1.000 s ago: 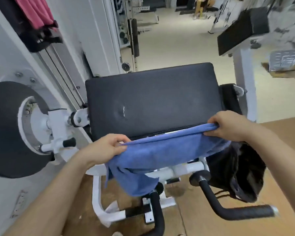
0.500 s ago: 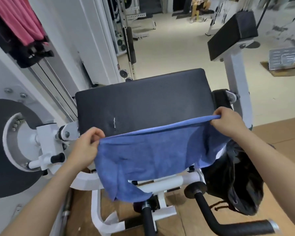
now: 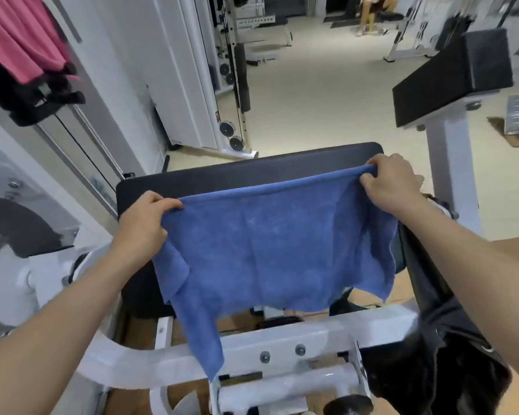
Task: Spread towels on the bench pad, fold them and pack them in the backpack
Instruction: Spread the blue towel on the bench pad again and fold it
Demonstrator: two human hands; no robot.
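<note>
Bench pad (image 3: 222,175) behind blue towel (image 3: 267,250), top corners pinched in left hand (image 3: 141,223) and right hand (image 3: 390,184) grip, cloth slack below.

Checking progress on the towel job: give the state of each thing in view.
blue towel: unfolded, held up by two top corners, lower edge hanging.
left hand: pinches the left corner.
right hand: grips the right corner.
bench pad: far strip uncovered.
backpack: slumped right of pad; open or shut unclear.
</note>
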